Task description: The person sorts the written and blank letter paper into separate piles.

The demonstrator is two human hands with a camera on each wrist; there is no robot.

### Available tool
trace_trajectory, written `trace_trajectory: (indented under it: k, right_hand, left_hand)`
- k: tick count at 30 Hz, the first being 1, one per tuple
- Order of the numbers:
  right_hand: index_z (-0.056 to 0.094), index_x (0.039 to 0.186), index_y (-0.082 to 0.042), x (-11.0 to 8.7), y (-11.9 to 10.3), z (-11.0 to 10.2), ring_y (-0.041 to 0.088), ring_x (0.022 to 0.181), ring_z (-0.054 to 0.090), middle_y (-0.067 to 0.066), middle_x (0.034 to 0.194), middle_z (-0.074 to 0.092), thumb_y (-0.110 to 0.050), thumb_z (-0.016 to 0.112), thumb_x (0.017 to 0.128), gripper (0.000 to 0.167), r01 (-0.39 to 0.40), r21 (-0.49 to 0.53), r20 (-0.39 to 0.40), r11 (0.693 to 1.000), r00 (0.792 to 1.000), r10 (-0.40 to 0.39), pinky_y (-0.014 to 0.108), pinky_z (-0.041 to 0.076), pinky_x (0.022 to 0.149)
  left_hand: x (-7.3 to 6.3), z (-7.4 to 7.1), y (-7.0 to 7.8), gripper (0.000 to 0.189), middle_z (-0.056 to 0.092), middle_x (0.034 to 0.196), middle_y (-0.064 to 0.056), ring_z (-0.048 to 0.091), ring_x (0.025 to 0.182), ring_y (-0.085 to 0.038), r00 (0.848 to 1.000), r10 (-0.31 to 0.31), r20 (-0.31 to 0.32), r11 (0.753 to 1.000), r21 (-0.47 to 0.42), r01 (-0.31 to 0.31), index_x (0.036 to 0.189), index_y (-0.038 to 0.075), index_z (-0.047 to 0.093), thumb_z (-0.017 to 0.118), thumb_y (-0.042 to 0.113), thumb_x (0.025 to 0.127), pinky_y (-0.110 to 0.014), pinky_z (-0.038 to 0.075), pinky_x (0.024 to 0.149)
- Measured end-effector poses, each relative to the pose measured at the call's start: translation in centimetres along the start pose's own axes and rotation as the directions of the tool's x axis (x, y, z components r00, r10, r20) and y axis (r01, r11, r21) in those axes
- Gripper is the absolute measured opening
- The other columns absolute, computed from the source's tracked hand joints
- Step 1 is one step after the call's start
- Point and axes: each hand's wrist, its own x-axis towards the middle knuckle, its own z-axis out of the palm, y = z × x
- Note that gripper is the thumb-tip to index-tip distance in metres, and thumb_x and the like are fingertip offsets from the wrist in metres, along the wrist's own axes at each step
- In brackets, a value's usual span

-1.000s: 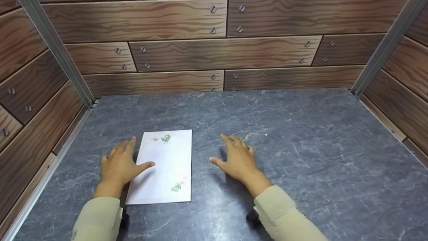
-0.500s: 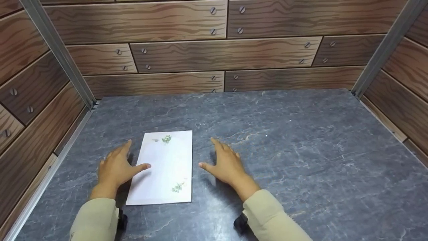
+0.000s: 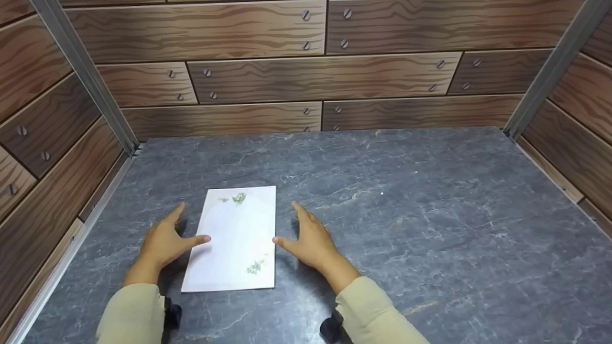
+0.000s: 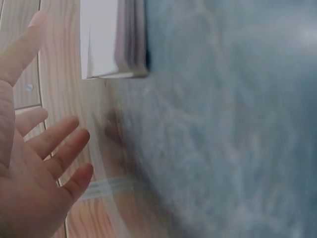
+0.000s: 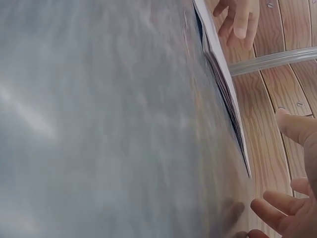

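A white rectangular paper item (image 3: 239,234) with small green plant prints at two corners lies flat on the grey marbled table. Several thin layers show along its edge in both wrist views; whether it is a booklet or a folded sheet I cannot tell. My left hand (image 3: 165,243) is at its left side, thumb stretched over the white face and fingers spread beyond the edge. On the other side, my right hand (image 3: 313,241) has its thumb tip at the right edge and its fingers extended. Neither hand grips anything.
The grey marbled table (image 3: 430,215) reaches to a wood-patterned back wall (image 3: 258,79). Metal posts stand at both back corners, the left post (image 3: 91,81) and the right post (image 3: 550,67). A tiny white speck (image 3: 382,193) lies right of centre.
My right hand has moved left, up to the paper item's right edge. The left hand has shifted slightly left and nearer me. The paper item stays in place.
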Motion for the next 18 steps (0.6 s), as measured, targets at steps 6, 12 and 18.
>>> trace_trajectory:
  k: [6, 12, 18]
  right_hand:
    - [0.027, 0.149, -0.006, 0.0, -0.2, 0.9, 0.033, 0.120, 0.050, 0.016, 0.135, 0.049, -0.042, 0.075, 0.081, 0.091, 0.021, 0.079, 0.002, 0.997, 1.000, -0.021, 0.050, 0.040, 0.099]
    - [0.027, 0.149, -0.006, 0.0, -0.4, 1.4, 0.030, 0.118, 0.052, 0.015, 0.133, 0.050, -0.039, 0.075, 0.082, 0.088, 0.009, 0.151, 0.029, 0.989, 0.999, -0.014, 0.047, 0.044, 0.095]
    - [0.028, 0.148, -0.005, 0.0, -0.7, 1.7, 0.030, 0.117, 0.053, 0.016, 0.133, 0.050, -0.035, 0.075, 0.083, 0.086, -0.004, 0.182, 0.041, 0.983, 0.999, -0.003, 0.045, 0.045, 0.094]
  left_hand:
    - [0.2, 0.2, -0.5, 0.112, 0.036, 0.143, -0.029, 0.035, 0.129, -0.045, 1.000, 0.021, 0.023, 0.995, -0.093, -0.019, 0.152, 0.002, 0.014, 0.079, 0.049, 0.074, -0.059, 0.030, 0.103]
    - [0.2, 0.2, -0.9, 0.107, 0.035, 0.144, -0.028, 0.038, 0.127, -0.044, 0.998, 0.040, 0.042, 0.988, -0.148, -0.034, 0.151, 0.001, 0.015, 0.079, 0.044, 0.076, -0.057, 0.033, 0.102]
    - [0.2, 0.2, -1.1, 0.103, 0.036, 0.145, -0.026, 0.039, 0.127, -0.042, 0.997, 0.038, 0.067, 0.980, -0.200, -0.024, 0.151, 0.000, 0.017, 0.078, 0.039, 0.078, -0.055, 0.033, 0.103]
